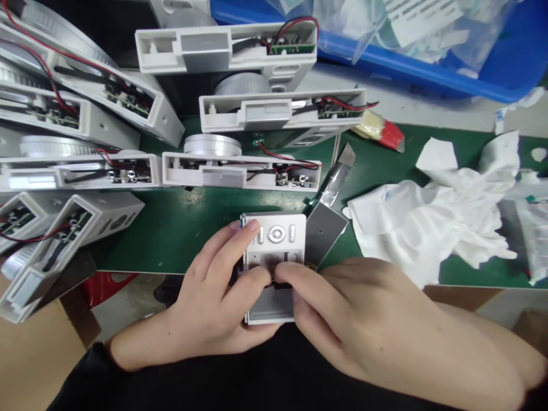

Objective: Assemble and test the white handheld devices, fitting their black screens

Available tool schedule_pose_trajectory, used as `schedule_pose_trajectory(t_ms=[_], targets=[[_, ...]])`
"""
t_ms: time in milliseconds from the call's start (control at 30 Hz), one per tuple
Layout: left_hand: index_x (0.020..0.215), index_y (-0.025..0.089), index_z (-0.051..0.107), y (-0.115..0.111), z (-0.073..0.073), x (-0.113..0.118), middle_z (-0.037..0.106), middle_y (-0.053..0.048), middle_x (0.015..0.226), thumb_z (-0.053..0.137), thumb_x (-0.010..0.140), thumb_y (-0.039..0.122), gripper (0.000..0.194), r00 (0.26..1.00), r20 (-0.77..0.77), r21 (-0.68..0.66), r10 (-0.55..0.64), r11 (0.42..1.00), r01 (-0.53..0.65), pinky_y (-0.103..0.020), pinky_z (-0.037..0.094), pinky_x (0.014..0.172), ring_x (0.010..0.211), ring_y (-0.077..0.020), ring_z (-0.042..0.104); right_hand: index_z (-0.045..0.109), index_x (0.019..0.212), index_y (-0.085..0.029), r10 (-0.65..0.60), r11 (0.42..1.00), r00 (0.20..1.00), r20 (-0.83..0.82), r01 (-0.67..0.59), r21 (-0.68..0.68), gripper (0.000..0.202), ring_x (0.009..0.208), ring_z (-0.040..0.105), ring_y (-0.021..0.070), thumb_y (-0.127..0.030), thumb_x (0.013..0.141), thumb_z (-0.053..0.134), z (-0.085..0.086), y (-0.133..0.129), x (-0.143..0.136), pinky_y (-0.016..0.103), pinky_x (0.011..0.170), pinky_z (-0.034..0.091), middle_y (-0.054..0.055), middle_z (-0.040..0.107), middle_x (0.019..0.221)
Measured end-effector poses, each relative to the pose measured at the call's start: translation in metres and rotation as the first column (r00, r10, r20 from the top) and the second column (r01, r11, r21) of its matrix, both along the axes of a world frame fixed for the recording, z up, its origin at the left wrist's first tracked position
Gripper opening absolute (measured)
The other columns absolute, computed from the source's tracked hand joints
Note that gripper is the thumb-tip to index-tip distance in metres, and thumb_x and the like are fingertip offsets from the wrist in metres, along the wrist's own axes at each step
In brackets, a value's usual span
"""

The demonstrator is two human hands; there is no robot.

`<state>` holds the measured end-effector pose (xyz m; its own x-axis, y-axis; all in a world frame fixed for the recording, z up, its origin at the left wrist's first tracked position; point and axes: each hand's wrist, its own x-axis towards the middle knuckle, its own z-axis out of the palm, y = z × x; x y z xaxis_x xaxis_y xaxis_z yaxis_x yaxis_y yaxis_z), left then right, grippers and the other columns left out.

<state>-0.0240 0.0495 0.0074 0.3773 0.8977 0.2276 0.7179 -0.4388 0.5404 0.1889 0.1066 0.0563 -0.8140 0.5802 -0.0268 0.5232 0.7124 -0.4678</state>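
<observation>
A white plastic device housing (282, 222), with silver buttons at its top end and a recessed opening below them, is held just in front of the table edge. My left hand (226, 279) is closed around its left side, fingers over the upper corner and thumb pressed at the recess. From the right, my right hand (342, 308) is closed on the housing, its index fingertip in the recess beside my left thumb. Something dark shows under the fingertips, too hidden to name. Behind the housing lies a flat dark grey panel (325, 231).
Several similar open housings with red and black wires, such as this white housing (242, 174), stand at the back and left. A taped cutter blade (340, 174), crumpled white cloth (411, 214), a red-and-yellow taped item (381, 130) and a blue bin (511, 71) of plastic bags are to the right.
</observation>
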Motion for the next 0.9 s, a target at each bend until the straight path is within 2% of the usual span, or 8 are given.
schedule_pose_trajectory(t_ms=[167,233,367,433,500,600,800,900], targets=[[0.11,0.018,0.06,0.001,0.002,-0.002,0.059,-0.021,0.147,0.066,0.095,0.033,0.022,0.996,0.025,-0.022,-0.085,0.996,0.086,-0.052,0.059,0.116,0.14,-0.0363,0.062,0.07,0.091,-0.01,-0.02,1.0,0.999,0.048,0.021,-0.01,0.031,0.036,0.051,0.0157,-0.005,0.097,0.04,0.001,0.001,-0.001,0.034,0.036,0.036,-0.003,0.054,0.052],[0.11,0.018,0.059,0.001,0.001,-0.003,0.056,-0.024,0.149,0.067,0.094,0.034,0.024,0.995,0.014,-0.038,-0.097,0.995,0.097,-0.058,0.06,0.113,0.142,-0.0393,0.059,0.07,0.099,-0.011,-0.044,0.996,0.999,0.007,0.045,-0.077,0.03,0.038,0.053,0.0146,-0.007,0.101,0.041,0.001,0.001,0.004,0.033,0.038,0.037,-0.004,0.056,0.054],[0.108,0.017,0.058,0.001,0.001,-0.002,0.052,-0.027,0.15,0.072,0.093,0.036,0.028,0.995,0.009,-0.044,-0.103,0.994,0.103,-0.063,0.058,0.11,0.143,-0.0436,0.055,0.061,0.129,-0.016,-0.263,0.932,0.957,-0.126,0.218,-0.29,0.025,0.051,0.063,0.0097,-0.017,0.108,0.046,0.0,-0.008,0.02,0.025,0.048,0.046,-0.005,0.069,0.072],[0.107,0.017,0.057,0.0,0.002,0.0,0.052,-0.027,0.148,0.075,0.092,0.034,0.028,0.995,0.011,-0.039,-0.101,0.994,0.102,-0.063,0.057,0.111,0.142,-0.0424,0.054,0.057,0.13,-0.022,-0.385,0.875,0.909,-0.157,0.306,-0.376,0.023,0.054,0.065,0.007,-0.016,0.108,0.05,-0.003,-0.018,0.027,0.021,0.052,0.049,-0.005,0.074,0.084],[0.105,0.017,0.056,0.0,0.004,0.001,0.051,-0.027,0.147,0.076,0.092,0.033,0.028,0.996,0.01,-0.038,-0.093,0.995,0.093,-0.063,0.056,0.113,0.143,-0.0424,0.052,0.057,0.125,-0.024,-0.436,0.848,0.883,-0.172,0.339,-0.407,0.021,0.058,0.067,0.0064,-0.015,0.107,0.052,-0.007,-0.027,0.029,0.02,0.053,0.05,-0.004,0.077,0.094],[0.103,0.017,0.055,0.001,0.007,0.002,0.049,-0.026,0.146,0.074,0.093,0.032,0.026,0.995,-0.007,-0.052,-0.097,0.994,0.097,-0.065,0.053,0.116,0.146,-0.0429,0.049,0.059,0.12,-0.023,-0.44,0.858,0.877,-0.191,0.349,-0.376,0.017,0.064,0.071,0.0089,-0.014,0.107,0.052,-0.011,-0.037,0.024,0.022,0.056,0.052,-0.001,0.08,0.097],[0.103,0.016,0.054,0.002,0.008,0.003,0.047,-0.026,0.148,0.07,0.095,0.031,0.023,0.993,-0.018,-0.032,-0.117,0.993,0.117,-0.059,0.047,0.124,0.147,-0.038,0.049,0.066,0.112,-0.016,-0.318,0.935,0.933,-0.165,0.281,-0.218,0.019,0.061,0.071,0.0117,-0.01,0.104,0.05,-0.009,-0.035,0.011,0.026,0.054,0.051,-0.001,0.077,0.08],[0.103,0.016,0.055,-0.001,0.006,0.003,0.047,-0.025,0.149,0.069,0.094,0.029,0.022,0.995,-0.02,-0.017,-0.094,0.995,0.094,-0.059,0.049,0.123,0.148,-0.0402,0.049,0.067,0.107,-0.015,-0.291,0.952,0.95,-0.114,0.275,-0.137,0.02,0.055,0.07,0.0118,-0.011,0.105,0.048,-0.009,-0.032,0.006,0.026,0.05,0.047,0.0,0.078,0.078]])
